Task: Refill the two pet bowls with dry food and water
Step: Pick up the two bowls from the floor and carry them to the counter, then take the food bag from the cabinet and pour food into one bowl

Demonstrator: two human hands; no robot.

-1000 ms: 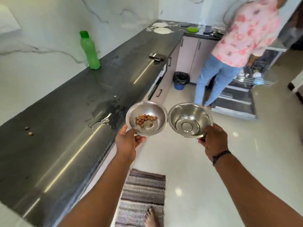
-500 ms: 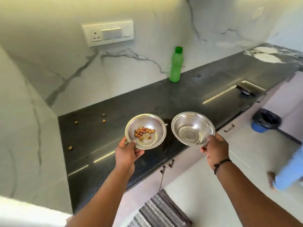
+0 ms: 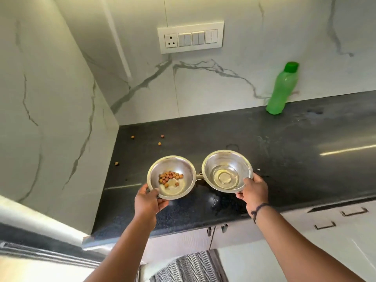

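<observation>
Two steel pet bowls hang side by side over the black counter (image 3: 264,143). My left hand (image 3: 148,202) grips the near rim of the left bowl (image 3: 183,167), which holds a small cluster of brown kibble (image 3: 169,177). The right bowl (image 3: 215,165) carries a shallow pool of water, and my right hand (image 3: 254,191) holds its near right rim. Both bowls sit level, their rims almost touching. A green bottle (image 3: 281,90) with a green cap stands at the back right against the wall.
Several loose kibble pieces (image 3: 159,143) lie on the counter's back left. A marble side wall (image 3: 50,119) closes the counter's left end. A switch panel (image 3: 191,37) is on the back wall. Wet patches mark the counter by the bowls. Cabinet fronts (image 3: 335,220) and a striped mat (image 3: 189,267) lie below.
My view has swung left from the kitchen floor and the other person to face the counter. Both bowls stay in my hands and are now over the counter's left end.
</observation>
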